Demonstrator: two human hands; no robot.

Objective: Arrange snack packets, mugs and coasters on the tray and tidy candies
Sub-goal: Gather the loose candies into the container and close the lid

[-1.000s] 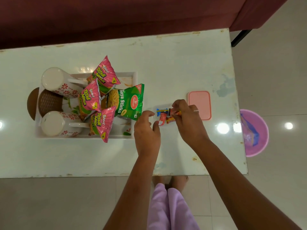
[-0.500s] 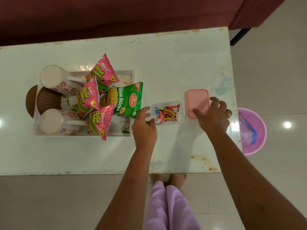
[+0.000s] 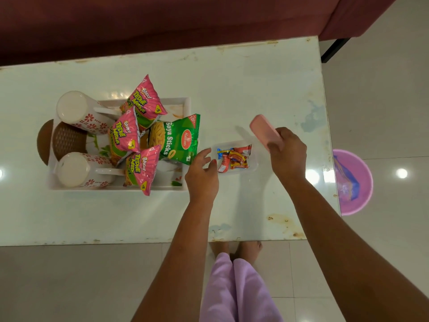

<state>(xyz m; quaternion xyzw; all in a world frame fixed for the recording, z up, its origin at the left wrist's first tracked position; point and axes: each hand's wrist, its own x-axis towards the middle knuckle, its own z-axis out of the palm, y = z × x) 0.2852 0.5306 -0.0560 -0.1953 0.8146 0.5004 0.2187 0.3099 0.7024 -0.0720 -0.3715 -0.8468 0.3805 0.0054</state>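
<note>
A white tray (image 3: 188, 108) on the table's left holds two floral mugs (image 3: 76, 111) (image 3: 80, 169) lying on their sides, brown coasters (image 3: 67, 140), three pink snack packets (image 3: 144, 101) and a green Soya Sticks packet (image 3: 178, 140). Right of the tray stands a small clear box (image 3: 254, 165) filled with wrapped candies (image 3: 233, 158). My left hand (image 3: 202, 180) rests at the box's left edge, thumb and fingers touching it. My right hand (image 3: 286, 154) holds the pink lid (image 3: 262, 129) tilted in the air above the box's right side.
The pale green table (image 3: 255, 84) has worn, stained edges. A purple tub (image 3: 355, 182) with a blue wrapper inside stands on the tiled floor to the right. A dark red sofa runs along the far side. My feet show under the near edge.
My right hand let go of the candies, reached right to the pink lid, picked it up and lifted it toward the box. My left hand stayed at the box's left edge.
</note>
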